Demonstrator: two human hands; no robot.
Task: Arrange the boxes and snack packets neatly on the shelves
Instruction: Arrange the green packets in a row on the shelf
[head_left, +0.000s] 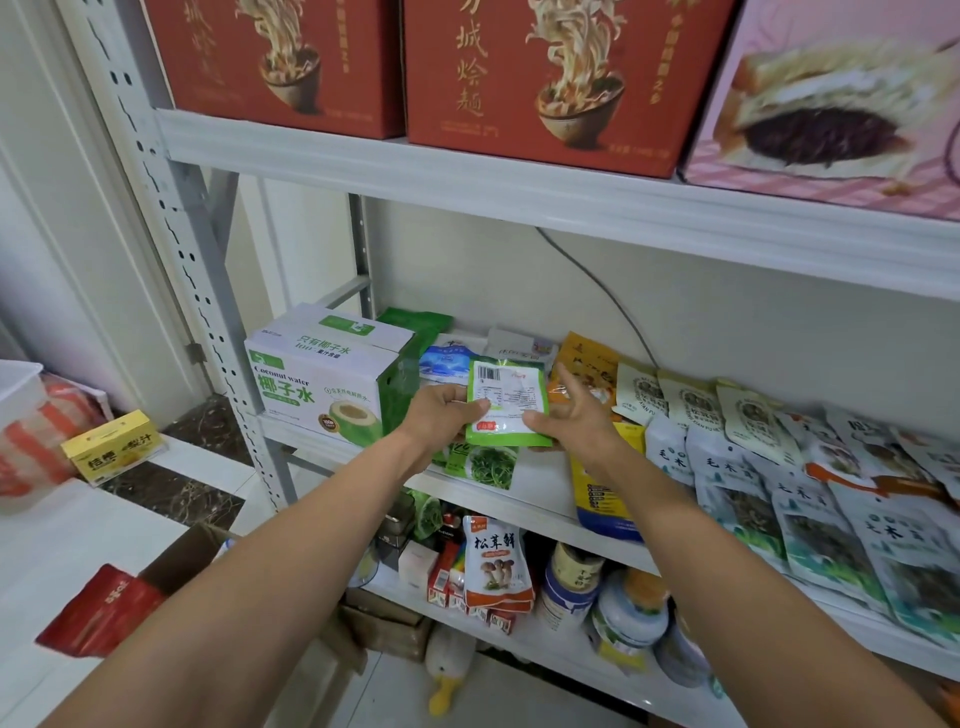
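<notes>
Left hand (441, 415) gripping green snack packet (506, 405) by left edge, holding it upright over middle shelf (519, 499), beside coconut water box (322, 384). Right hand (571, 421) splaying fingers, thumb touching lower corner; pinch unclear. Packet likely handling light, limp, slippery, so taking it by sealed edges.

quick count: two red noodle boxes (550, 78) up at 11 to 12 o'clock, one pink box (831, 104) at 2 o'clock. one coconut water box (322, 384) at 9 o'clock, one yellow juice box (111, 447) further out at 9. one green barcode packet (506, 405) dead centre. three beige packets (685, 402) in a row at 3 o'clock. at least four blue-and-white packets (727, 483) at 4, can't count the rest. one mushroom pouch (496, 561) and one duck toy (447, 675) at 6 o'clock.
</notes>
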